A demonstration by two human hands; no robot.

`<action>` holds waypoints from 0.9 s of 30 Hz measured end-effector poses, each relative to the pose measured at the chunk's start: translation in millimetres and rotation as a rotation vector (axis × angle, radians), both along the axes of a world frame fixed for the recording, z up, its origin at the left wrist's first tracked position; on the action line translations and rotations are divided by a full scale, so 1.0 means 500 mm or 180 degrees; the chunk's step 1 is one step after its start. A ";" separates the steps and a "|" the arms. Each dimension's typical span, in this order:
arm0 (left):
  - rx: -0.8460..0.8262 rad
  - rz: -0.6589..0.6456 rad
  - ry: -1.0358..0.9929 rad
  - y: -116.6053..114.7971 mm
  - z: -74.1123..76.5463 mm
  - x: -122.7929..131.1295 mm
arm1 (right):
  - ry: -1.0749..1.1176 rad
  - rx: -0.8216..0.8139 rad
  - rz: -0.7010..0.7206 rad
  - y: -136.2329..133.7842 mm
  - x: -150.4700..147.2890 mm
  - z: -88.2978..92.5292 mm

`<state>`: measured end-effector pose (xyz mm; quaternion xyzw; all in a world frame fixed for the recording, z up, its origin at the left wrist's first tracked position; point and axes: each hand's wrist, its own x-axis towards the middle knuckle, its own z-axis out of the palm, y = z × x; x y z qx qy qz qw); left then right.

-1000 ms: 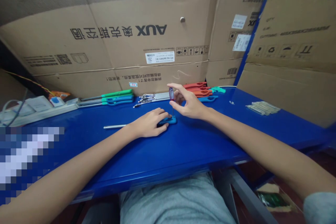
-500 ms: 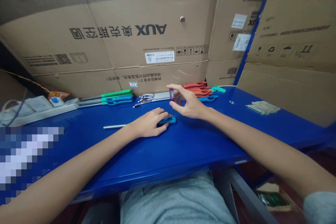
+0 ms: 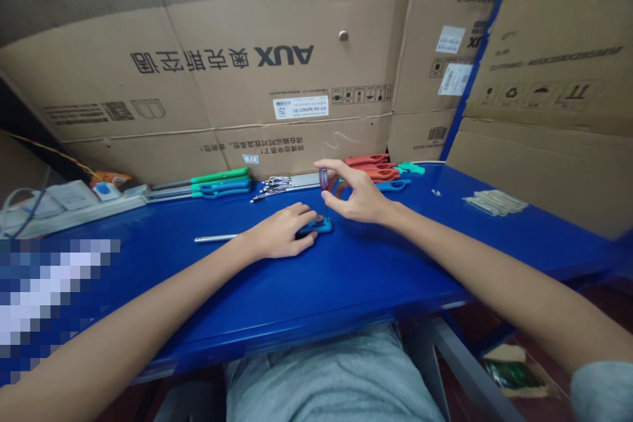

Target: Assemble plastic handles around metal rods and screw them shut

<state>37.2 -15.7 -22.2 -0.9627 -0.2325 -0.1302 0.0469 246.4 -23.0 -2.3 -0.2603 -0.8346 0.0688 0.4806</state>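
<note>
My left hand (image 3: 287, 231) presses a blue plastic handle (image 3: 324, 226) flat against the blue table, its fingers closed round it. A thin metal rod (image 3: 215, 238) sticks out to the left from under that hand, in line with the handle. My right hand (image 3: 359, 192) pinches the clear purplish grip of a small screwdriver (image 3: 324, 178) between thumb and fingers. The screwdriver stands upright, its thin shaft reaching down to the right end of the blue handle. Whether a screw sits under the tip is too small to tell.
Along the back lie green and blue handled rods (image 3: 222, 181), thin white-and-black rods (image 3: 291, 183) and orange-red handle parts (image 3: 378, 168). A power strip (image 3: 99, 208) is at left. Clear plastic pieces (image 3: 494, 202) lie at right. Cardboard (image 3: 222, 13) walls the table's back.
The screwdriver's grip has turned slightly between my right fingers, and the right thumb has shifted a little. My left hand and the blue handle stay in place.
</note>
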 end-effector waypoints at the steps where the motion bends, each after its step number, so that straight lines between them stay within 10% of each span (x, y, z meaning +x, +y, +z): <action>1: -0.0002 0.0005 0.0006 0.000 0.000 0.000 | 0.0010 0.0011 0.0005 -0.001 0.000 0.000; 27: 0.0037 -0.0026 -0.0011 0.001 -0.001 0.000 | -0.0114 0.0060 -0.0115 0.006 0.002 -0.006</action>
